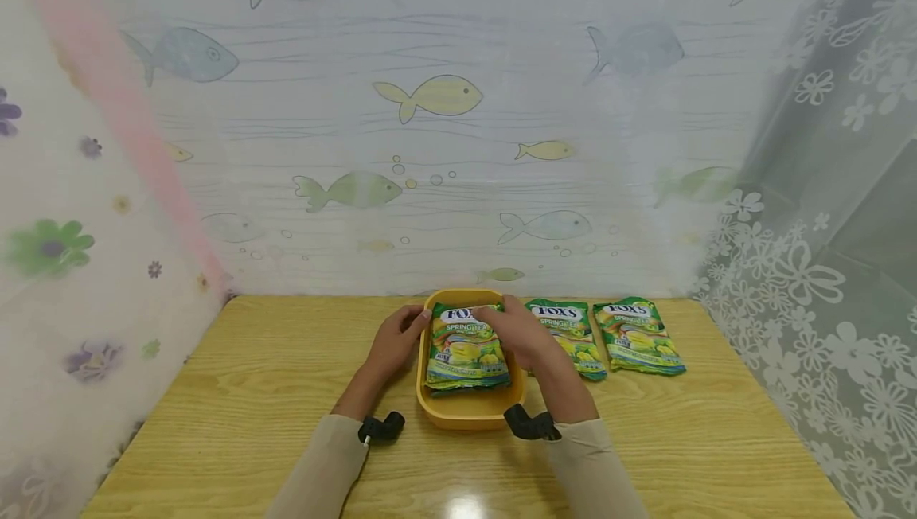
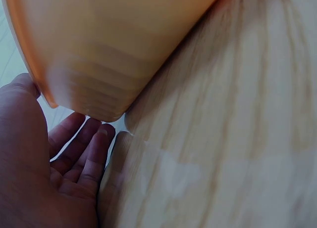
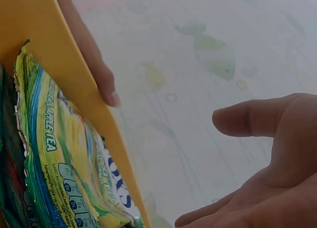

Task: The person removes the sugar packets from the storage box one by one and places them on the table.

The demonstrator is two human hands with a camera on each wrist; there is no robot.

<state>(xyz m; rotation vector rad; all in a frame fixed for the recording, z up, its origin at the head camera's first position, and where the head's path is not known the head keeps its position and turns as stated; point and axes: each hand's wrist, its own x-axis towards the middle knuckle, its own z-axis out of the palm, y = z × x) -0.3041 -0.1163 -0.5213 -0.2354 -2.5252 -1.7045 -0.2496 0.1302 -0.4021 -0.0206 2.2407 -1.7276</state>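
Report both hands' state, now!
Left hand: open, resting against the yellow tray at its left side.
Right hand: open, holding nothing, at the tray's right rim.

A tub (image 1: 469, 407) is standing on the tabletop (image 1: 286, 376), packets (image 1: 466, 349) are lying inside it, and two loose packets (image 1: 640, 337) are lying toward its three o'clock.
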